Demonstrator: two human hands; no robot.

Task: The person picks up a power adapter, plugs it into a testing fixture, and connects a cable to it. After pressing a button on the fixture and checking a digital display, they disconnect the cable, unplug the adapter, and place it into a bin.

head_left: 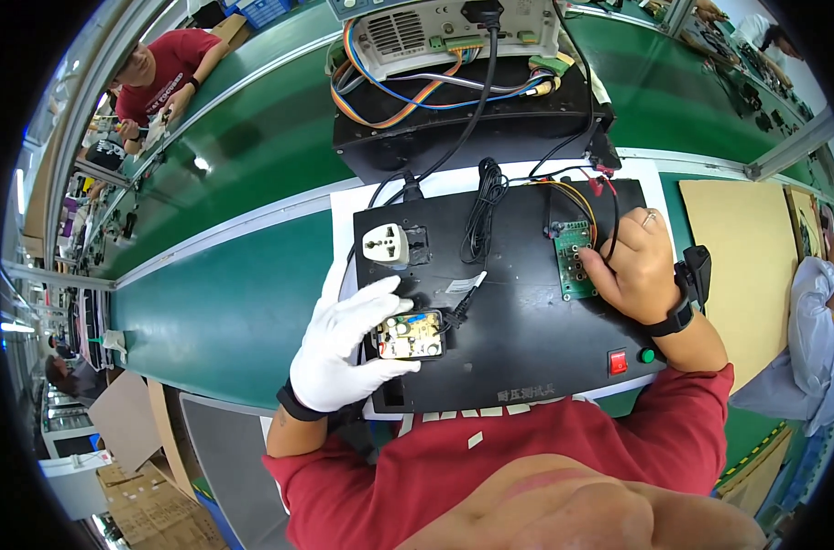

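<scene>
My left hand (344, 348), in a white glove, holds a small black adapter case with an exposed circuit board (410, 335) against the black test fixture plate (518, 330). A thin black lead (460, 302) runs from the case up the plate. My bare right hand (635, 264), with a ring and a black wrist strap, rests on a small green circuit board (573, 257) at the plate's right side, its fingers curled over the board's edge. A white wall-socket block (386, 244) sits at the plate's upper left.
A red switch (618, 362) and a green button (648, 355) sit at the plate's lower right. Behind it stands a black box (463, 128) topped by a grey instrument with coloured wires. A green conveyor belt (243, 302) runs left; cardboard (738, 247) lies right. Another person (165, 73) works far left.
</scene>
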